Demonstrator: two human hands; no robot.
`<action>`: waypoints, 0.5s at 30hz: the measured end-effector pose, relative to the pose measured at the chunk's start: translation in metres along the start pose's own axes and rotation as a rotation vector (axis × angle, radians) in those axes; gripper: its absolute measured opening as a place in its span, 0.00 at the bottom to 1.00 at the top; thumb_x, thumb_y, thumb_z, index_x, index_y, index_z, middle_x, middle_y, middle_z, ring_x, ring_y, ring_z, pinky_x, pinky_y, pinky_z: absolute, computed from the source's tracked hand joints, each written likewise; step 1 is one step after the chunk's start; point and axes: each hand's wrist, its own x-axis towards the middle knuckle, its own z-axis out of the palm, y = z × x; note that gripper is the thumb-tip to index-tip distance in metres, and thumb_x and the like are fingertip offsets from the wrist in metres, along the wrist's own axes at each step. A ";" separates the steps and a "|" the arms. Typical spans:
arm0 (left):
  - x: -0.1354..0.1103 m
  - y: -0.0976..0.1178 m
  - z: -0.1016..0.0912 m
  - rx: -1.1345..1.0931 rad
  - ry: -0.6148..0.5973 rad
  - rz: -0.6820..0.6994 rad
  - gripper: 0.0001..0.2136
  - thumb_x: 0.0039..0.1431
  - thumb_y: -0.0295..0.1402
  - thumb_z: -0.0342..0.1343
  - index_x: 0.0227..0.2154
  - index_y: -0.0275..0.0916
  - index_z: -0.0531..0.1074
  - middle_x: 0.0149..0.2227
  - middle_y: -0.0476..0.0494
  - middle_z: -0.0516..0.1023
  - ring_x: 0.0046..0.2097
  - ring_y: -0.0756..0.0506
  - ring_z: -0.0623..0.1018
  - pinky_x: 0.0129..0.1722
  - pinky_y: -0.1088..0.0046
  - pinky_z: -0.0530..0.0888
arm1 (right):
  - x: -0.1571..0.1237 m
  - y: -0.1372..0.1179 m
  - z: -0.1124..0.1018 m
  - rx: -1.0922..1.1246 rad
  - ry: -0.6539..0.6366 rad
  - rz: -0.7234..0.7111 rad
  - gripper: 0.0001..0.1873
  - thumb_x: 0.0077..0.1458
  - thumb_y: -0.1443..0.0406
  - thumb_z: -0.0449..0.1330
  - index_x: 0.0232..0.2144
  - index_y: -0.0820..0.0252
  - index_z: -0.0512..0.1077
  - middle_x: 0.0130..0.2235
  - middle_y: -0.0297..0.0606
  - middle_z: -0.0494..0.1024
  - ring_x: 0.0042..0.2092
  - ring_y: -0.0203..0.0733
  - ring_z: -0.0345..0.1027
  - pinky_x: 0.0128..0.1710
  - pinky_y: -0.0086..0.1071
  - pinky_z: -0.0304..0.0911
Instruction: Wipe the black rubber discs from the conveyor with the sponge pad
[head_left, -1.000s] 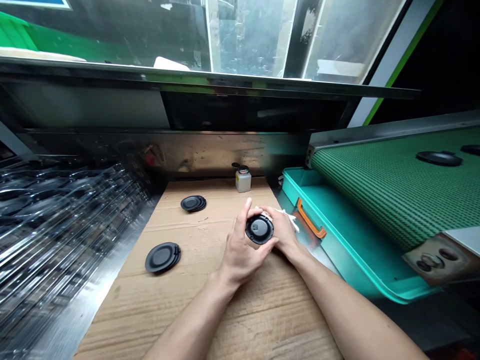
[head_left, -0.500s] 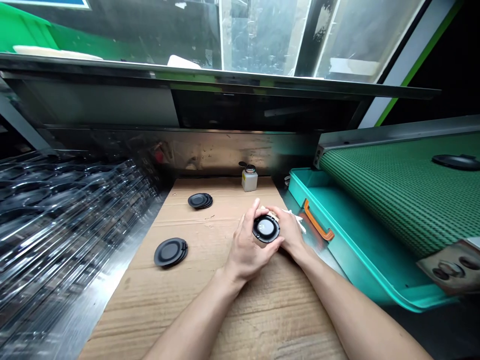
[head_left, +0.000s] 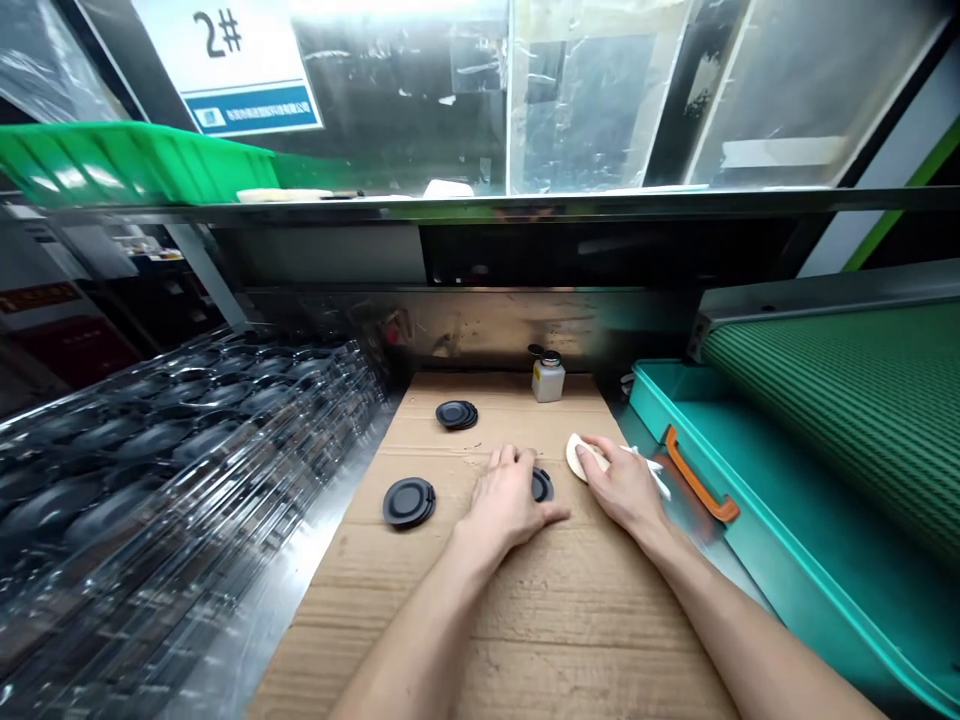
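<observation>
My left hand (head_left: 510, 498) lies palm down on the cardboard sheet (head_left: 480, 600), its thumb side covering part of a black round disc (head_left: 542, 486). My right hand (head_left: 621, 482) grips a cream pad (head_left: 581, 456), with a white cloth (head_left: 645, 467) trailing from it beside my fingers. Farther left, a stack of black discs (head_left: 409, 502) lies on the cardboard. A smaller stack (head_left: 456, 414) sits near the far edge. Behind them stands a small white bottle (head_left: 548, 380) with a black lid.
Stacked transparent plastic trays (head_left: 187, 440) fill the left side. On the right are a teal tray (head_left: 720, 450) with an orange handle (head_left: 697, 477) and a green mesh conveyor belt (head_left: 847, 400). A green crate (head_left: 127, 163) sits on a shelf above.
The black disc has gone from between my raised hands to the cardboard under my left hand. My hands have moved apart, and the cream pad now shows in my right hand. The view has shifted.
</observation>
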 end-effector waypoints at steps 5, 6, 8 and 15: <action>-0.002 -0.001 -0.014 -0.049 -0.066 0.027 0.29 0.39 0.39 0.67 0.48 0.42 0.70 0.48 0.35 0.71 0.53 0.33 0.68 0.51 0.57 0.66 | 0.001 0.001 0.001 0.009 -0.005 0.001 0.19 0.60 0.54 0.49 0.47 0.51 0.72 0.43 0.39 0.78 0.48 0.46 0.71 0.48 0.37 0.62; 0.000 -0.005 -0.020 -0.050 -0.046 0.043 0.31 0.40 0.37 0.66 0.51 0.42 0.68 0.49 0.36 0.71 0.53 0.34 0.68 0.52 0.58 0.66 | 0.001 0.000 0.002 0.010 -0.006 0.001 0.19 0.60 0.54 0.49 0.47 0.52 0.72 0.43 0.39 0.78 0.48 0.47 0.71 0.48 0.37 0.62; 0.006 -0.015 -0.038 -0.033 0.006 0.058 0.32 0.42 0.36 0.64 0.54 0.43 0.65 0.50 0.37 0.71 0.53 0.35 0.68 0.53 0.59 0.65 | 0.001 0.000 0.002 0.010 -0.009 0.007 0.19 0.60 0.54 0.49 0.48 0.52 0.72 0.43 0.39 0.78 0.48 0.47 0.71 0.48 0.37 0.62; 0.054 -0.072 -0.127 0.105 0.096 -0.092 0.34 0.43 0.38 0.61 0.56 0.38 0.62 0.46 0.41 0.71 0.46 0.41 0.74 0.49 0.64 0.69 | 0.002 -0.004 -0.002 0.022 -0.012 0.021 0.19 0.61 0.55 0.48 0.49 0.49 0.71 0.42 0.38 0.79 0.45 0.46 0.72 0.43 0.36 0.62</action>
